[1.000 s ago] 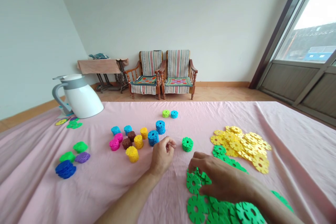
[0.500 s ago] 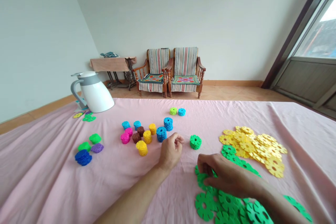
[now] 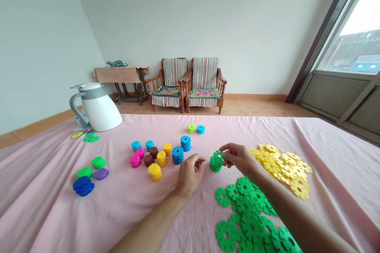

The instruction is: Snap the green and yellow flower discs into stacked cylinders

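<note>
My right hand (image 3: 240,158) pinches a green flower-shaped disc (image 3: 220,155) and holds it tilted on top of a short green stack (image 3: 215,164) on the pink cloth. My left hand (image 3: 190,174) rests just left of that stack, its fingers loosely curled with nothing visible in them. A loose pile of green discs (image 3: 247,213) lies under my right forearm. A pile of yellow discs (image 3: 282,166) lies to the right of my right hand.
Several small stacks in blue (image 3: 178,155), yellow (image 3: 155,172), brown and pink stand left of my left hand. Further left lie flat blue (image 3: 83,185), green and purple stacks. A white jug (image 3: 96,106) stands at the back left. Two chairs (image 3: 187,85) stand beyond the table.
My right hand has lifted off the green pile with one disc and carried it up and left onto the green stack. My left hand has stayed about where it was.
</note>
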### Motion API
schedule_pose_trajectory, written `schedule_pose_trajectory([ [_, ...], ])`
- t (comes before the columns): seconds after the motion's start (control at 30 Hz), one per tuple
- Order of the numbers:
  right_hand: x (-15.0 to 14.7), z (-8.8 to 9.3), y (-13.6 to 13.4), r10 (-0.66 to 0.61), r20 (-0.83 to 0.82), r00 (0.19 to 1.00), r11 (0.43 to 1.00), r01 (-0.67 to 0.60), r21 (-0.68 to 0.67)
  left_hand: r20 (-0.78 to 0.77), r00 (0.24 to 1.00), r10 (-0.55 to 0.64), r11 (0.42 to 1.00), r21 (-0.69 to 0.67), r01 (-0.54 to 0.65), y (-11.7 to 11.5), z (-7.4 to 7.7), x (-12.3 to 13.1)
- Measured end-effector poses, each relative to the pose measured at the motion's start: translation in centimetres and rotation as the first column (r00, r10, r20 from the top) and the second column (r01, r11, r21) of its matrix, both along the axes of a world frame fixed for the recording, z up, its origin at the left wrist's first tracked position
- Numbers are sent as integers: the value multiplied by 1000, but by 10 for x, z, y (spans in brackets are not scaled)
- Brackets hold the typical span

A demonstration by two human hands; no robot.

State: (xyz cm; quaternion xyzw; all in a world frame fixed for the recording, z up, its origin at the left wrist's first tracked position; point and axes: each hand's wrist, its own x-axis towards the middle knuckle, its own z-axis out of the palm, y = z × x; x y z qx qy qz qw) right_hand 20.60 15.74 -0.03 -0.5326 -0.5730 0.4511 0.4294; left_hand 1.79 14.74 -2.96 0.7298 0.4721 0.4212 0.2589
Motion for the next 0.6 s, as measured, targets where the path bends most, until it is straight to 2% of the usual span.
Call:
schedule_pose_trajectory([
  [0.47,-2,-15,-2,-35,153,988,999,33,14,-48,998,-34,999,37,36,0,-6,0],
  [0.6,6,-12,-10,-82,335,939,996,64,65,-106,994,-25,997,64,32,0,-5,1],
])
